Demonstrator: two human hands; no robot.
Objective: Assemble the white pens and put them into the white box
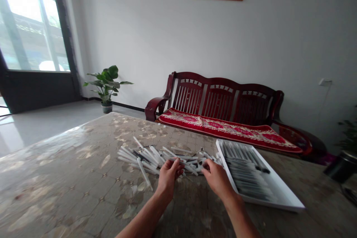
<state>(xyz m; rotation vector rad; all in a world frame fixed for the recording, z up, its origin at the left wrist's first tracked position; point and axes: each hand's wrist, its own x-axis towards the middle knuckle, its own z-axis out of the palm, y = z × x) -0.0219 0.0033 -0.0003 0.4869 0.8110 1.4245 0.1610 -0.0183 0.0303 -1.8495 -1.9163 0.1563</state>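
A loose pile of slim white and translucent pens (143, 160), some with dark parts, lies across the patterned table in front of me. My left hand (168, 174) is at the near side of the pile, thumb and fingers pinched together. Facing it, my right hand (214, 175) also has its fingers closed in a pinch, close to the pile's right end. What either hand holds is too small and blurred to make out. Right of my right hand stands a shallow white box (281, 189), with rows of similar pens (248, 174) laid side by side in it.
The tabletop (92, 178) has a floral, tiled-looking cover. Beyond it is a dark red wooden bench (220, 96) with a red patterned cushion (223, 128). A potted plant (106, 85) stands on the floor at the left, and a dark pot (341, 165) is at the right.
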